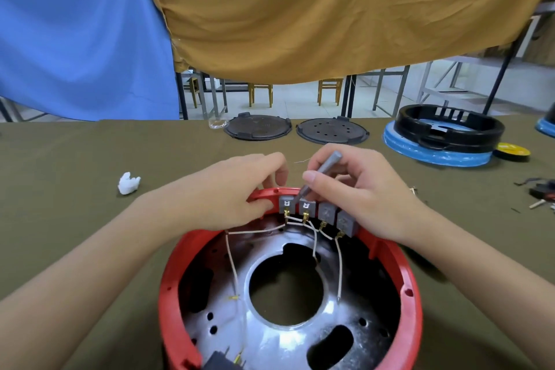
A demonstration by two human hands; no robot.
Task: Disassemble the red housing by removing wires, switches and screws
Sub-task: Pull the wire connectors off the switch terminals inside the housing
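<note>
Red housing [411,288]: left hand [240,186] grips its rim; right hand [354,186] pinches a grey tool [322,173] at the switches [318,213] (a slip could snap terminals).

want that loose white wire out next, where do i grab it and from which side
Pinch the white wire just below its brass terminal at the rightmost grey switch, coming from above inside the red housing. Its lower end hangs free, so that connector looks like the only anchor.

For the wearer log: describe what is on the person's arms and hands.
Both forearms are bare as far as the frame shows; no sleeves are visible. The left hand and right hand wear no gloves, and no rings, watch or bracelets show.
</note>
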